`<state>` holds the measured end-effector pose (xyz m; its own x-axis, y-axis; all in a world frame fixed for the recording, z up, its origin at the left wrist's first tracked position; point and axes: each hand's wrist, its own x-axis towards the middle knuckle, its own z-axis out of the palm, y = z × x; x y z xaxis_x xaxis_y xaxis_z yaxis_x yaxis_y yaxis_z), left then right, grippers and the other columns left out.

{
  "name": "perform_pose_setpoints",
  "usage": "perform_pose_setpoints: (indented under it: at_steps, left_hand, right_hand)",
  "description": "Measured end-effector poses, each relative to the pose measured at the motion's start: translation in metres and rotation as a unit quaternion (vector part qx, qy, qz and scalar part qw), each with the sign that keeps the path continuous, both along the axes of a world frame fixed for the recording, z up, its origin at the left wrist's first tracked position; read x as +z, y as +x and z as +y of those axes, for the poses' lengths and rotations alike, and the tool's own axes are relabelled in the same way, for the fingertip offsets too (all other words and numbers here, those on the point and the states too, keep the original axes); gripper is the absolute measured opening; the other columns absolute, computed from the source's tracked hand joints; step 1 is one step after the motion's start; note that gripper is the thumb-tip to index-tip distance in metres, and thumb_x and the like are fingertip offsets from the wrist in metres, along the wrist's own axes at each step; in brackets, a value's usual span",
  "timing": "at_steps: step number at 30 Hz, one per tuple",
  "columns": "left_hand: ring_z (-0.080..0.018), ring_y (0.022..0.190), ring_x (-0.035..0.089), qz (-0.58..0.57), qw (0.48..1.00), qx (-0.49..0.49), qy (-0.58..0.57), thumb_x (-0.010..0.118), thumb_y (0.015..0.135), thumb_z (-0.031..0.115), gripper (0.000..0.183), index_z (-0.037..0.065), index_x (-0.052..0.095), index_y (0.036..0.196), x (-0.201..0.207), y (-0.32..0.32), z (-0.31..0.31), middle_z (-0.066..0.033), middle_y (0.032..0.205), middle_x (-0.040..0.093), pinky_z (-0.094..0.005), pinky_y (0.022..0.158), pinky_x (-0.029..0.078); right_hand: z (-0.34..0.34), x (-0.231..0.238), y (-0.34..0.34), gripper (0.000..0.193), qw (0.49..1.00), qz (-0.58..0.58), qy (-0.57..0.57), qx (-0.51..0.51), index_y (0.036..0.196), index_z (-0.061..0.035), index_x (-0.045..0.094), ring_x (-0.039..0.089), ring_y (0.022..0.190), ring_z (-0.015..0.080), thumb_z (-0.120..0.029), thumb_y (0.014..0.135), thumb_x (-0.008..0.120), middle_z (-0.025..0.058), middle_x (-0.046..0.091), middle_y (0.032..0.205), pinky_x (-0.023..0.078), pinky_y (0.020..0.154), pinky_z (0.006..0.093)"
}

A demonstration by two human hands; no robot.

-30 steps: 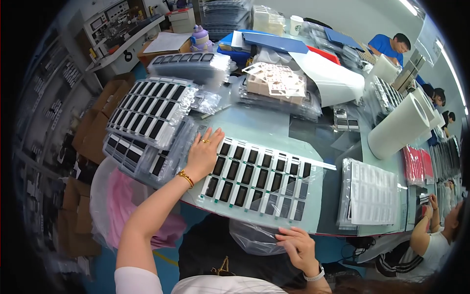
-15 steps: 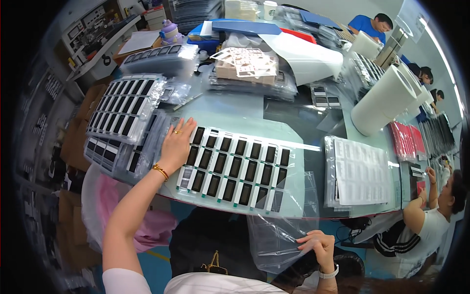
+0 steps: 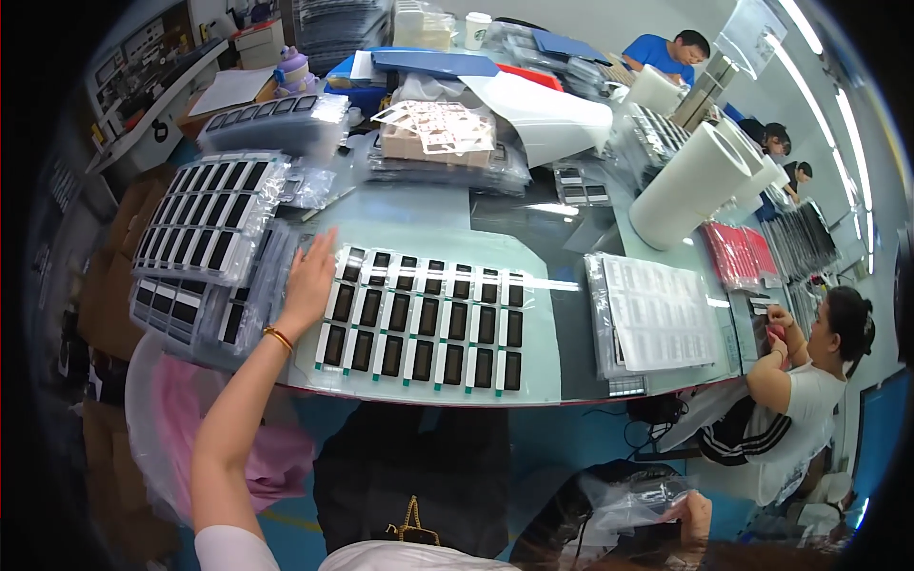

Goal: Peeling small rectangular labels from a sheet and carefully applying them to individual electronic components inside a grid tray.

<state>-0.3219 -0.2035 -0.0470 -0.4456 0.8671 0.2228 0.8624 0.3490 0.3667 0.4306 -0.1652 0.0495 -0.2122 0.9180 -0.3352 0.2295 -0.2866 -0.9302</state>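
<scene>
A tray-like sheet of small dark rectangular panels with white strips and green tabs (image 3: 425, 319) lies flat on the glass-topped table (image 3: 533, 376) in front of me. My left hand (image 3: 309, 284), with a bracelet at its wrist, rests at the sheet's left edge, fingers stretched out and holding nothing. Down at the lower right, below the table edge, my right hand (image 3: 696, 514) pinches a crumpled clear plastic film (image 3: 636, 497). The film is apart from the panels. Part of the right hand is blurred.
Bagged panel stacks (image 3: 205, 214) crowd the left side. A pile with a cardboard box (image 3: 438, 143) stands behind. To the right are a milky sheet stack (image 3: 662, 309), large white rolls (image 3: 690, 186) and red packs (image 3: 738, 255). A co-worker (image 3: 809, 362) sits at the right; others work farther back.
My right hand has drawn the clear film off the panels' right end and down to the right, clear of the table. My left hand stays by the sheet; the whole view has shifted.
</scene>
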Motion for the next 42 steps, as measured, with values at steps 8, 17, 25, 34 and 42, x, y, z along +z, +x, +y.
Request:
perform_pose_setpoints:
  at_steps: [8, 17, 25, 34, 42]
  left_hand:
    - [-0.0329, 0.148, 0.038, -0.329, 0.873, -0.346, 0.101, 0.084, 0.083, 0.041, 0.103, 0.0, 0.029, 0.159, 0.085, 0.145, -0.072, -0.0223, 0.159, 0.04, -0.0419, 0.12, 0.032]
    - [-0.0239, 0.084, 0.072, -0.278, 0.924, -0.139, 0.222, 0.074, 0.092, 0.018, 0.027, 0.009, 0.069, 0.116, 0.077, 0.158, -0.209, -0.0068, 0.093, 0.075, -0.0344, 0.072, 0.055]
    - [-0.0063, 0.071, 0.054, -0.016, 0.673, 0.508, 0.537, 0.058, 0.102, 0.012, 0.036, 0.012, 0.063, 0.138, 0.067, -0.029, -0.509, 0.0019, 0.085, 0.059, -0.0238, 0.062, 0.046]
    - [-0.0318, 0.144, 0.043, -0.056, 0.752, 0.634, -0.172, 0.054, 0.098, 0.022, 0.036, 0.007, 0.067, 0.128, -0.236, -0.107, -0.605, -0.0165, 0.142, 0.059, -0.0453, 0.121, 0.032]
    - [-0.0368, 0.123, 0.057, -0.109, 0.814, 0.563, 0.093, 0.052, 0.095, 0.009, 0.04, -0.005, 0.059, 0.132, -0.219, -0.14, -0.672, -0.0232, 0.126, 0.064, -0.0445, 0.108, 0.043]
  right_hand:
    - [-0.013, 0.032, -0.215, 0.023, 0.881, -0.164, 0.237, 0.375, 0.116, 0.0006, 0.07, 0.075, 0.079, 0.0236, -0.003, 0.096, 0.063, 0.0141, 0.076, 0.094, 0.058, 0.071, 0.0309]
    - [-0.012, 0.047, -0.397, 0.042, 0.738, -0.083, 0.405, 0.533, 0.134, 0.0006, 0.059, 0.072, 0.105, 0.0252, -0.023, 0.1, 0.062, 0.0151, 0.071, 0.122, 0.057, 0.083, 0.0345]
    - [0.005, 0.014, -0.442, 0.043, 0.785, 0.009, 0.32, 0.531, 0.135, -0.0001, 0.058, 0.073, 0.099, 0.0264, -0.012, 0.095, 0.069, 0.0185, 0.073, 0.113, 0.057, 0.087, 0.0365]
    - [-0.017, 0.029, -0.44, 0.035, 0.743, -0.125, 0.297, 0.587, 0.126, 0.0004, 0.065, 0.075, 0.1, 0.0268, -0.006, 0.093, 0.071, 0.0151, 0.076, 0.107, 0.057, 0.089, 0.035]
    - [-0.013, 0.028, -0.452, 0.031, 0.73, -0.119, 0.265, 0.618, 0.124, -0.0041, 0.067, 0.072, 0.086, 0.0318, -0.022, 0.099, 0.067, 0.0136, 0.075, 0.101, 0.057, 0.074, 0.0374]
